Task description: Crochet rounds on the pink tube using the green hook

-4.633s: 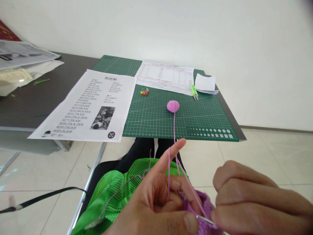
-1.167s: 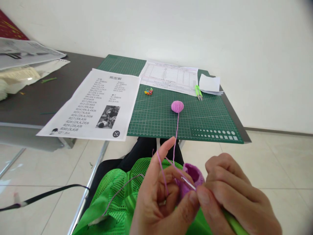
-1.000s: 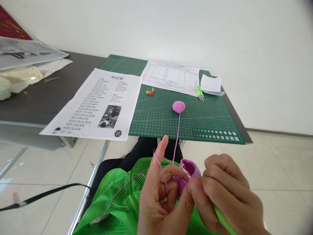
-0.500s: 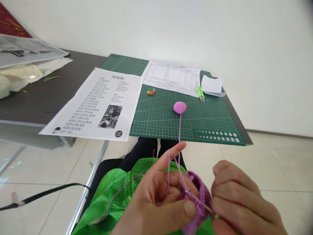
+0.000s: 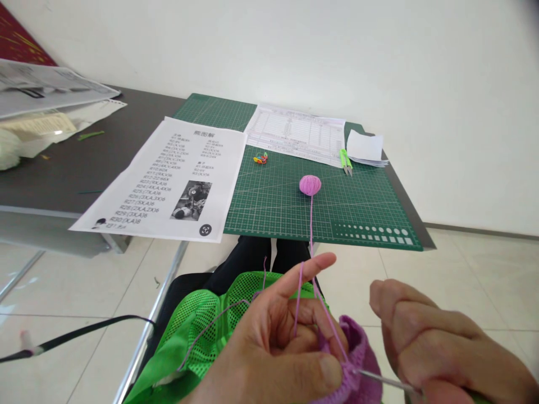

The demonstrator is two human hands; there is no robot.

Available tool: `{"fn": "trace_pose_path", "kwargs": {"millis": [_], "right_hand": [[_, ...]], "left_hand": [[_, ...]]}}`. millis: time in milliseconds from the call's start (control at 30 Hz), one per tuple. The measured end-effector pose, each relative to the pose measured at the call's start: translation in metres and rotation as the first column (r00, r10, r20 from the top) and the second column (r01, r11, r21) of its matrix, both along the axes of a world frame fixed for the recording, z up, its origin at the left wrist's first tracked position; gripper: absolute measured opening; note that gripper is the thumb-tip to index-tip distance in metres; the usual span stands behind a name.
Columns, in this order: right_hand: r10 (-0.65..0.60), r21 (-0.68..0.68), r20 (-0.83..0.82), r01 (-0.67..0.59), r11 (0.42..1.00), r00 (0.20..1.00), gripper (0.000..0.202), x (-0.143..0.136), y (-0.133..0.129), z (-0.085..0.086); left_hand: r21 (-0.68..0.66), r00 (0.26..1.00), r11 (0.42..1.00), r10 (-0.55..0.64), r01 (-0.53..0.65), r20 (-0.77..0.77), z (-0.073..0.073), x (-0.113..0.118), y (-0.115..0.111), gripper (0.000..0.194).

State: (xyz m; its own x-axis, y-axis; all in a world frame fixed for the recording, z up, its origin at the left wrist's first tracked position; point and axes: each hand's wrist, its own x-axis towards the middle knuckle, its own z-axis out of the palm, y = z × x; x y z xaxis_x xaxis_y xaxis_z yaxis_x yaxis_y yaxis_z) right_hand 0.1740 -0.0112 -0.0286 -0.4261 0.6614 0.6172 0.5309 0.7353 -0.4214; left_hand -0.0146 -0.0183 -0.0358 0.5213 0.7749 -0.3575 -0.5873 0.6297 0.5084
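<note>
My left hand (image 5: 290, 342) pinches a pink-purple crochet piece (image 5: 366, 359) between thumb and fingers, its index finger stretched out with yarn looped over it. From that finger the pink yarn (image 5: 311, 224) runs up to a small yarn ball (image 5: 310, 185) on the cutting mat. My right hand (image 5: 438, 342) is closed around a thin metal crochet hook (image 5: 385, 380), whose tip meets the edge of the crochet piece beside my left thumb. The hook's handle is mostly hidden in the right fist.
On the green cutting mat (image 5: 278, 207) lie a printed pattern sheet (image 5: 168, 179), a form sheet (image 5: 298, 133), green-handled thread snips (image 5: 346, 163), a stack of white paper (image 5: 364, 147) and colourful stitch markers (image 5: 260, 159). Green mesh cloth (image 5: 197, 314) covers my lap.
My right hand has drawn the hook to the right and slightly down, away from my left fingers. My left hand and the crochet piece have shifted a little rightward.
</note>
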Motion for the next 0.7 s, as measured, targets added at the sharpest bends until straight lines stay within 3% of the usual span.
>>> {"fn": "trace_pose_path", "kwargs": {"millis": [133, 300, 433, 500, 633, 700], "right_hand": [[0.003, -0.015, -0.027, -0.004, 1.0, 1.0, 0.031, -0.004, 0.007, -0.001], [0.007, -0.029, -0.068, -0.009, 1.0, 0.998, 0.031, -0.011, 0.005, -0.001], [-0.049, -0.078, -0.25, 0.03, 0.997, 0.967, 0.035, -0.013, -0.003, -0.01], [-0.089, -0.035, -0.31, 0.082, 0.996, 0.947, 0.038, -0.016, -0.003, -0.013], [-0.082, 0.161, -0.138, 0.104, 0.981, 0.987, 0.033, -0.021, 0.008, -0.008], [-0.065, 0.194, -0.068, 0.077, 0.978, 0.996, 0.032, -0.022, 0.014, -0.003]], "left_hand": [[0.022, 0.999, 0.999, -0.028, 0.029, -0.034, 0.0, 0.0, 0.0, 0.07], [0.073, 0.994, 0.997, 0.016, -0.008, -0.108, 0.001, 0.002, -0.001, 0.063], [0.083, 0.995, 0.996, 0.046, -0.039, -0.085, 0.004, 0.002, -0.004, 0.062], [0.095, 0.995, 0.994, 0.063, -0.055, -0.084, 0.004, 0.002, -0.006, 0.062], [0.189, 0.992, 0.98, 0.078, -0.058, -0.101, -0.001, 0.002, -0.008, 0.059], [0.209, 0.99, 0.976, 0.086, -0.06, -0.114, -0.003, 0.003, -0.01, 0.062]]}}
